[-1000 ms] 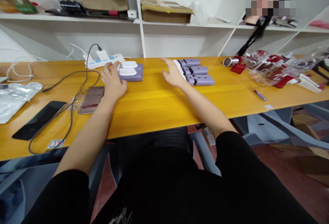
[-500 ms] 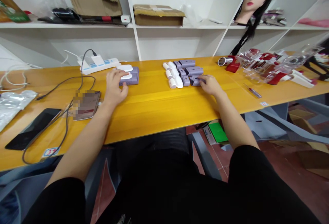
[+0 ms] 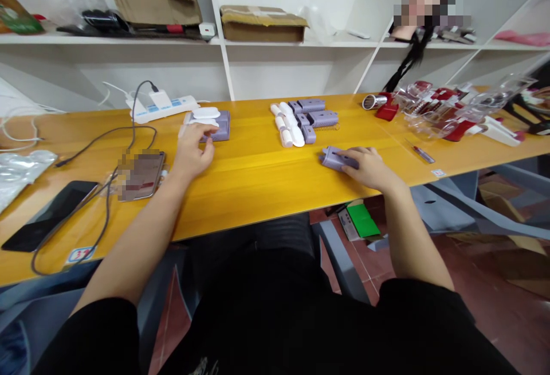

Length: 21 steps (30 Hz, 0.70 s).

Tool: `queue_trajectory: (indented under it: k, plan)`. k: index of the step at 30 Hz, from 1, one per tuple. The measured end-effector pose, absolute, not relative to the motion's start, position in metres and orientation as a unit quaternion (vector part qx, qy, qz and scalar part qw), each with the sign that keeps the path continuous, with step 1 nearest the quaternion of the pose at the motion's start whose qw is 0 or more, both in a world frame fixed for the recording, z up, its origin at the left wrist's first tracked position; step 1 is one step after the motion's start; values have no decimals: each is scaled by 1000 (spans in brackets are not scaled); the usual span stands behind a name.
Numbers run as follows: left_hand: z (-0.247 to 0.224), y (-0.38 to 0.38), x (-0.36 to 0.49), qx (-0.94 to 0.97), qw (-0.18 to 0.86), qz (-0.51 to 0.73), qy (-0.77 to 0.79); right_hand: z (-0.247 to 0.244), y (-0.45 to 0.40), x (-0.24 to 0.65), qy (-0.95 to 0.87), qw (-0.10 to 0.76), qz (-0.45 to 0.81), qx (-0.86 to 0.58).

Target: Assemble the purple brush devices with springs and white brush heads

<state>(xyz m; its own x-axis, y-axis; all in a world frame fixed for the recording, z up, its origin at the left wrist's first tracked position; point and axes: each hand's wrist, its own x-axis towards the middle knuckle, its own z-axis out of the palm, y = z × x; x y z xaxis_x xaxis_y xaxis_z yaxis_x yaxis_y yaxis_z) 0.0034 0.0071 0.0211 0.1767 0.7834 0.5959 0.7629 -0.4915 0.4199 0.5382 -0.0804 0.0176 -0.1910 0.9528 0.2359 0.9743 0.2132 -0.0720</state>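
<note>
One carton (image 3: 263,30), contents hidden; right hand (image 3: 367,167) grips purple casing (image 3: 332,157); left hand (image 3: 191,150): hold unclear.

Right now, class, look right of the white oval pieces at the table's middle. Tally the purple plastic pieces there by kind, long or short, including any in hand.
Long purple plastic casings: 3, one in the right hand
Short purple plastic blocks: 3
Total: 6

At the view's 3 o'clock, an elongated purple plastic casing (image 3: 332,158) points toward 10, its other end gripped. At 10 o'clock, a flat-lying purple block (image 3: 223,125) carries white oval covers (image 3: 205,113) over its 9 o'clock end.
</note>
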Motion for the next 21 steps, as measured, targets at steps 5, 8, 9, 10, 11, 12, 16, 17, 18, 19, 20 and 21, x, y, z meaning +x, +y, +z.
queue_trajectory:
  k: [5, 8, 9, 10, 11, 12, 16, 17, 18, 19, 20, 21]
  plan:
    - [15, 6, 10, 800, 49, 401, 444, 31, -109, 484, -841, 147, 64, -516]
    - [11, 6, 13, 817, 73, 375, 432, 33, -106, 446, -872, 169, 110, -447]
    - [9, 6, 14, 822, 81, 369, 426, 33, -103, 434, -877, 175, 121, -432]
    - [7, 7, 14, 827, 90, 365, 418, 32, -100, 422, -880, 178, 131, -421]
    - [5, 7, 15, 832, 97, 361, 410, 31, -97, 412, -883, 180, 138, -412]
    - [2, 8, 15, 837, 106, 356, 402, 31, -95, 403, -885, 180, 145, -404]
    - [-7, 11, 17, 855, 140, 323, 380, 31, -92, 381, -891, 190, 172, -376]
    - [-9, 12, 17, 857, 149, 316, 379, 31, -90, 379, -888, 202, 179, -372]
    - [-10, 12, 18, 857, 156, 311, 380, 33, -88, 380, -883, 219, 185, -371]
    - [-11, 13, 19, 856, 163, 307, 382, 34, -85, 383, -875, 242, 188, -375]
    - [-12, 13, 19, 855, 169, 305, 384, 37, -80, 388, -864, 269, 188, -383]
    - [-12, 13, 20, 854, 173, 303, 386, 39, -75, 393, -848, 297, 187, -397]
